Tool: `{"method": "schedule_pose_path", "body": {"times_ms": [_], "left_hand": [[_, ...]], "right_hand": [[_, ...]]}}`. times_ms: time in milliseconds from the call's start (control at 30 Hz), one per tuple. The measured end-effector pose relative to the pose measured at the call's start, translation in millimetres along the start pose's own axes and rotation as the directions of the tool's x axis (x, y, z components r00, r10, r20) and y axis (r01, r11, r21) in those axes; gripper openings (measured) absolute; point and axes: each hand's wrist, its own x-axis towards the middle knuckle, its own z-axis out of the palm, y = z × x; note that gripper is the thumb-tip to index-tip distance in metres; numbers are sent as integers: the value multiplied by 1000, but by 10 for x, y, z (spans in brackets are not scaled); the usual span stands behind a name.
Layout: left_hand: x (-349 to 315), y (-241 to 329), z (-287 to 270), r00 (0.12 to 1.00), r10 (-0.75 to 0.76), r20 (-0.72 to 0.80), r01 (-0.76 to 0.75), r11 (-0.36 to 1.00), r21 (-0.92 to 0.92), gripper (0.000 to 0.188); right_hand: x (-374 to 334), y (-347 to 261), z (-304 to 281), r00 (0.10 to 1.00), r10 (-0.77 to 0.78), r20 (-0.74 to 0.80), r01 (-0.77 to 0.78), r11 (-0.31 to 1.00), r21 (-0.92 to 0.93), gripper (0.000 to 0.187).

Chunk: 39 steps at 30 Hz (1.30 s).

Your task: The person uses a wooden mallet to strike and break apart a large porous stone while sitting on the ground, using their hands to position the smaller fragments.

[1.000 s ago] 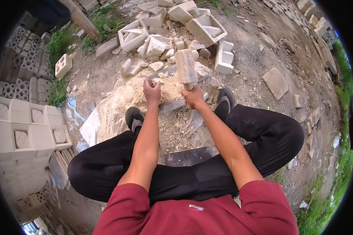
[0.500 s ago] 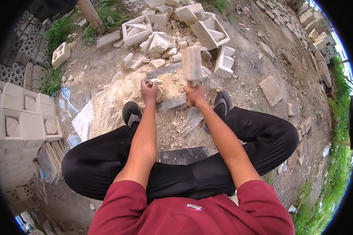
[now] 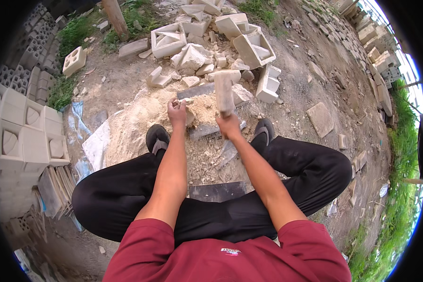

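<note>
My right hand (image 3: 228, 126) is wrapped round the handle of a wooden mallet (image 3: 224, 94), its blocky head raised over the crushed material. Just to the left, my left hand (image 3: 177, 114) is closed with the fingers curled round a pale chunk of broken block (image 3: 190, 119), partly hidden behind the fingers. Below both hands a dark flat slab (image 3: 207, 129) lies among pale crumbs and powder (image 3: 145, 115). Beyond the mallet rests a larger broken lump (image 3: 241, 94).
Broken decorative blocks (image 3: 254, 47) and rubble (image 3: 191, 57) are heaped ahead. Stacked pale blocks (image 3: 35, 148) stand at the left. A wooden post (image 3: 114, 19) rises at the far left. A dark board (image 3: 217, 191) lies between my legs, and a flat stone (image 3: 320, 117) sits to the right.
The mallet has shifted slightly left and down in the view, its head tilting, with my right hand still round it. My left hand stays nearly in place with the chunk.
</note>
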Motion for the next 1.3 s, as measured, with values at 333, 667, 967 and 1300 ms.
{"method": "schedule_pose_path", "body": {"times_ms": [333,667,967,1300], "left_hand": [[135,-201,-196,1000,22,-16,-23,996,-81,47],[220,-379,-274,999,16,-36,-16,1000,-2,47],[92,-76,-17,999,-41,5,42,998,-51,45],[214,-317,-192,999,-35,24,38,990,-134,48]], "right_hand": [[-87,-634,-14,978,113,177,-150,965,217,33],[69,-358,23,867,241,436,-186,969,-165,47],[37,-223,27,991,-19,136,71,917,-392,34],[232,-678,-17,957,106,269,-140,984,111,34]]}}
